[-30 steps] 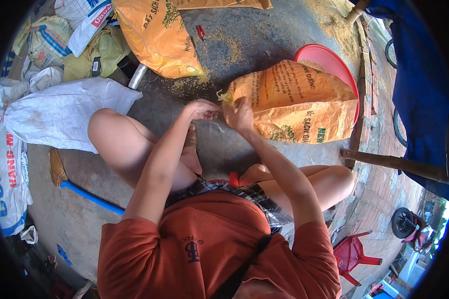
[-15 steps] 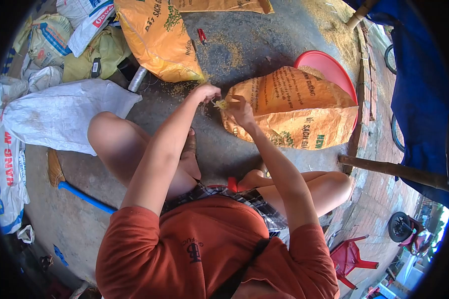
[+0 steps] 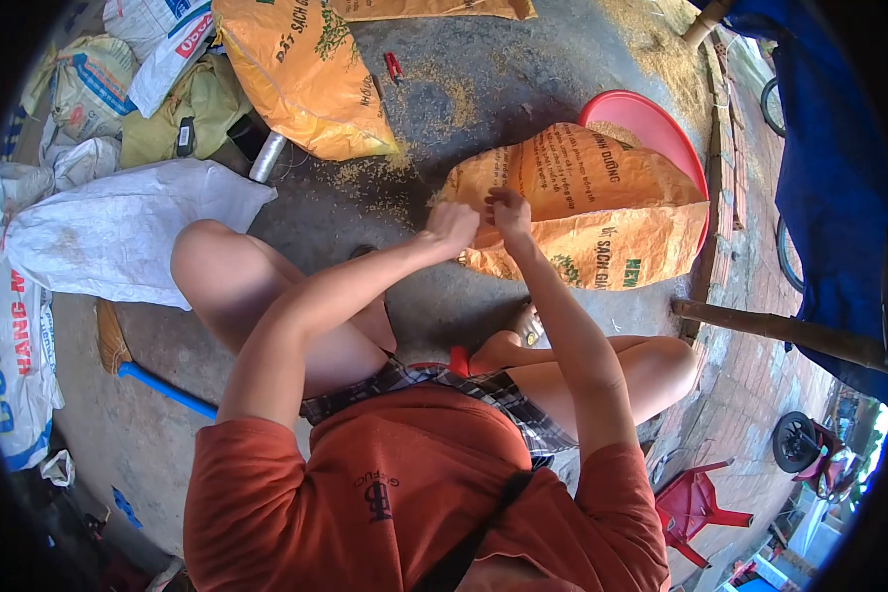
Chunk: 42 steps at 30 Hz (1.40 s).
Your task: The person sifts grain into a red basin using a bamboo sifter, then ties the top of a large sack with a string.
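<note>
A filled orange sack [image 3: 582,202] with printed lettering lies on the floor in front of me, its narrow end toward my hands. My left hand [image 3: 452,227] is closed at that end, its knuckles up and its fingertips hidden. Close beside it, my right hand [image 3: 509,214] is over the sack with bent fingers pinched together. Whatever lies between the fingers of either hand is too small or hidden to make out. A second orange sack [image 3: 311,84] lies farther off to the left, with scattered grain [image 3: 375,185] by its tip.
A red basin [image 3: 651,109] with grain stands behind the near sack. White sacks [image 3: 138,222], a thread spool [image 3: 267,158] and a blue-handled brush [image 3: 168,390] are on the left. Red-handled clippers [image 3: 394,67] lie ahead. A wooden pole [image 3: 779,333] and red stool [image 3: 696,505] are right.
My left hand has moved right and toward me, and my right hand slightly right. The pale tuft that showed between them at the sack's end is out of sight.
</note>
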Tool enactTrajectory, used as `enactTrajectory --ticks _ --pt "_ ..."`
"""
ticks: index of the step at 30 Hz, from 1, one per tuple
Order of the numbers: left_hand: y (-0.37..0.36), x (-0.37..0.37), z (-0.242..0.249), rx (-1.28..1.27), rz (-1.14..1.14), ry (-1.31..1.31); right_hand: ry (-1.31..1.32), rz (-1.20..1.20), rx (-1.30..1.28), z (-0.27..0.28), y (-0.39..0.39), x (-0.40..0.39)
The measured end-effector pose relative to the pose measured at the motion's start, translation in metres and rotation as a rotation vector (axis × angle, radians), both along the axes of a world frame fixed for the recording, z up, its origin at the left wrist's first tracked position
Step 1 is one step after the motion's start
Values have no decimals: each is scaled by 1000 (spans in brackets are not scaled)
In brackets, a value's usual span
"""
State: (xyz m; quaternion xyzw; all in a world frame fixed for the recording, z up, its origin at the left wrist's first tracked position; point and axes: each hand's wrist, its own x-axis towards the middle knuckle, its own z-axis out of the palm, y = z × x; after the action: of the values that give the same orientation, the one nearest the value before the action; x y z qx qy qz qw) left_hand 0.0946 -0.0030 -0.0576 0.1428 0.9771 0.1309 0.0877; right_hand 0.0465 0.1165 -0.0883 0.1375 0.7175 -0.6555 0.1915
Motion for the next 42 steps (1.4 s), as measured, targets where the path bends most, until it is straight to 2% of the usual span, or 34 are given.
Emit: enactTrajectory --ticks 2,4,5,7,9,10,12,13,14,15,16,18,19,20,22,23,28,30,31,32,34,35,36,38,40,42 --pt "-21 10 -12 51 33 8 295 438 242 -4 -6 -6" --pt "-38 19 -20 392 39 238 353 504 315 6 -25 -2" --pt "-39 23 -23 482 153 252 391 574 400 9 -34 1" --pt "-41 31 -24 457 224 189 421 641 483 13 -45 10" --pt "-45 38 -26 433 304 129 550 719 675 15 -52 15" --pt "-47 40 -31 496 342 122 551 722 674 8 -53 13" --pt "-53 42 -42 559 381 120 744 885 721 -6 -51 4" --pt "-59 39 -51 667 468 -4 745 884 720 -5 -49 4" --pt "-66 36 -61 774 554 -130 602 802 634 -4 -46 4" --pt "-76 32 -77 802 636 -245 460 717 547 -3 -43 4" --pt "-84 27 -72 802 635 -244 461 716 547 -1 -39 4" --pt "-98 17 -65 792 875 -594 272 649 357 4 -30 4" --pt "-101 12 -65 977 892 -644 271 647 357 5 -27 5" --pt "-105 7 -64 974 888 -647 251 666 308 7 -24 5" --pt "-111 -7 -56 1253 968 -788 228 674 260 8 -21 8" --pt "-111 -14 -53 1272 979 -764 304 671 224 8 -20 10" --pt "-99 -52 -44 1229 968 -717 513 563 155 -23 -23 15" --pt "-85 -72 -54 947 906 -691 520 492 185 -23 -25 19" --pt "-77 -77 -51 848 817 -642 542 498 291 -23 -26 20" --pt "-67 -82 -49 575 557 -390 543 495 294 -22 -27 20" --pt "-29 -86 -11 143 361 -371 328 342 253 -22 -28 23" --pt "-13 -76 12 91 230 -290 189 266 13 -21 -26 24" --pt "0 -61 27 39 101 -209 188 268 10 -22 -23 24" --pt "14 -37 28 137 36 9 52 190 -97 -27 -13 20" --pt "7 -22 21 220 2 22 -14 144 -151 -25 0 13" --pt "-5 -1 29 19 -109 -150 -133 81 -284 -19 11 7"
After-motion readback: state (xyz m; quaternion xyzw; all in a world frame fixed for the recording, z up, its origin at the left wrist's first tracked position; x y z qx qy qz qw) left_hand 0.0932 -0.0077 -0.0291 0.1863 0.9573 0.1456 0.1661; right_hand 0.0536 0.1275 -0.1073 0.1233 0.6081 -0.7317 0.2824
